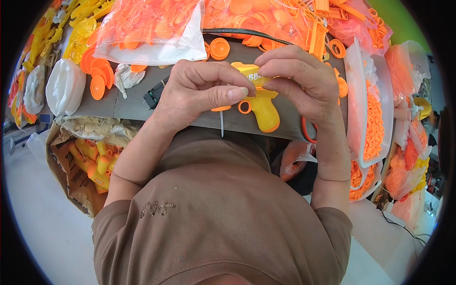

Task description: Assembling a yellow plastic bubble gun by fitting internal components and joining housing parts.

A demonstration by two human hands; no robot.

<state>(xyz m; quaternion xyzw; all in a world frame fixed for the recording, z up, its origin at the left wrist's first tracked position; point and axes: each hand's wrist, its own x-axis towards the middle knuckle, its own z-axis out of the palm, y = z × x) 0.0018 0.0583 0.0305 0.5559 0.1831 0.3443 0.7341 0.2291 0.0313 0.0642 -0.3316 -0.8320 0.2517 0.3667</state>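
Note:
A yellow toy gun with an orange ring at its side lies on the grey work table, beneath my hands. My left hand is closed over it, thumb and forefinger pinched together; anything between them is too small or hidden. Under that hand shows an orange round piece with a thin white tube hanging past the table's edge; I cannot tell whether my fingers hold it. Opposite, my right hand is curled with thumb and fingertips close together above the toy's body. What those fingertips grip, if anything, is hidden.
Clear bags of orange parts cover the table's far side. Orange cups and a small black device lie left. A white bin of orange rings stands right. At lower left, a paper sack holds yellow toy bodies.

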